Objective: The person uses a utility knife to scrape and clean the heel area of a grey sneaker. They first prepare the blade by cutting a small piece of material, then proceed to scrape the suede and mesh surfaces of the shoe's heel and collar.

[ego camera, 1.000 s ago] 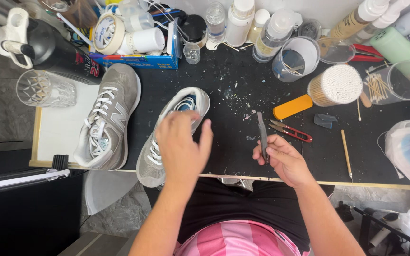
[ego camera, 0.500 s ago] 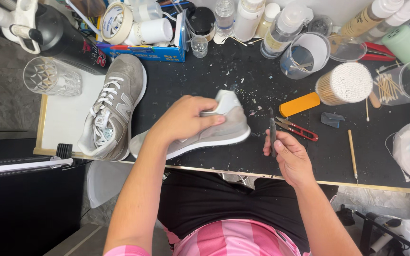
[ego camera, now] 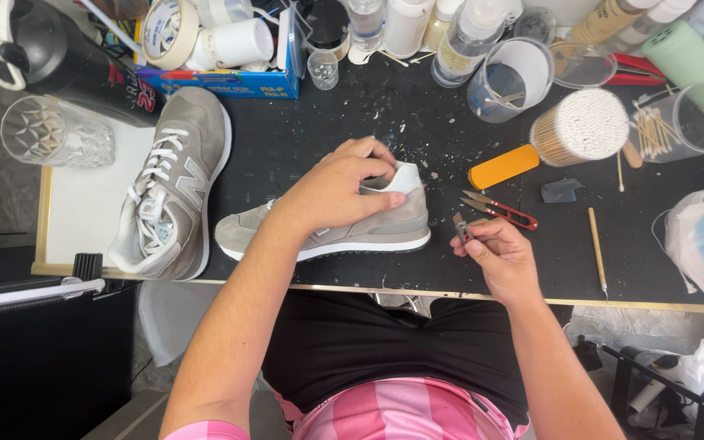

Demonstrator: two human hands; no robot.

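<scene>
Left hand [ego camera: 344, 183] clamps over the collar of a grey sneaker [ego camera: 327, 228], grip closed on it; the shoe lies on its side at tabletop centre, sole edge toward 6 o'clock. Long axis runs 3 to 9: toe at 9, white heel tab at 3. Right hand [ego camera: 495, 253], at 3 o'clock of the heel, pinches a small grey tool [ego camera: 462, 231]. Work looks mid-way: no visible change on this shoe yet; the second sneaker [ego camera: 169, 183] waits at 9 o'clock, laced.

The left hand [ego camera: 340, 183] has turned the grey sneaker [ego camera: 368, 224] onto its side.
</scene>
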